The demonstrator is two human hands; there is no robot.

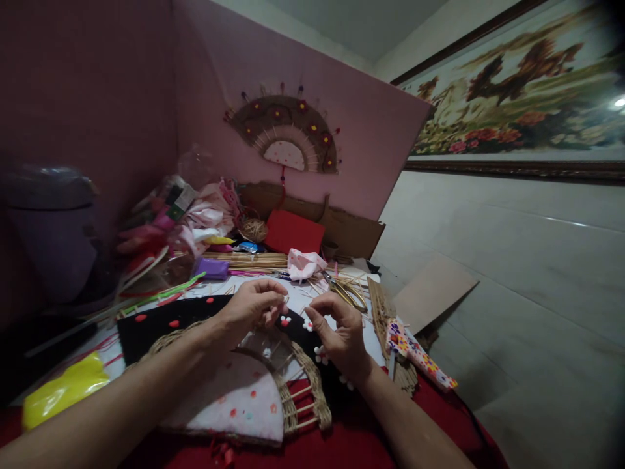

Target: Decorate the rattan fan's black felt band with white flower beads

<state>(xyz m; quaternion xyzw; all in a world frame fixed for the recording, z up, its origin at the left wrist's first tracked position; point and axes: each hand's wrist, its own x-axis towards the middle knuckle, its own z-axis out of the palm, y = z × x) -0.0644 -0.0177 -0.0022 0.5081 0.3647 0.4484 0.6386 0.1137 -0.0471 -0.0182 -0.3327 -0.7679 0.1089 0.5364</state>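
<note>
My left hand [258,304] is closed in a pinch, with a small white bit [286,299] at its fingertips. Across from it, my right hand [344,332] has thumb and forefinger drawn together; whatever is in them, if anything, is too small to make out. Both hands are above a fan-shaped craft piece with a black band [159,335], red dots and white-petalled flowers [321,355]. Braided cord [319,397] edges its open slats. Its inner part is a white dotted cloth panel [244,397], partly hidden by my left forearm.
Gold-handled scissors [349,293] lie past my right hand. A yellow packet [66,391] is at the left, a purple packet [212,268] further back. Behind are bundled sticks [258,260], a red box [294,232] and piled bags. A finished fan [288,130] hangs on the pink board.
</note>
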